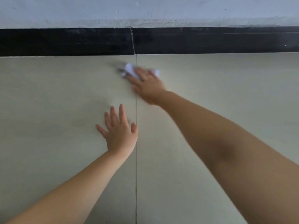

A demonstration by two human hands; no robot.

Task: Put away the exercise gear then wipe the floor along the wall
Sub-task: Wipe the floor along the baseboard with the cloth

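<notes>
A crumpled white cloth [129,69] lies on the pale tiled floor [48,102], a short way in front of the black skirting [64,42]. My right hand [148,85] presses down on the cloth with fingers spread over it; hand and cloth are blurred by motion. My left hand [119,130] rests flat on the floor nearer to me, fingers apart, holding nothing. No exercise gear is in view.
A thin tile joint [136,159] runs from the bottom edge toward the wall between my two hands. Above the black skirting rises a scuffed pale wall [145,10]. A vertical seam [133,41] splits the skirting.
</notes>
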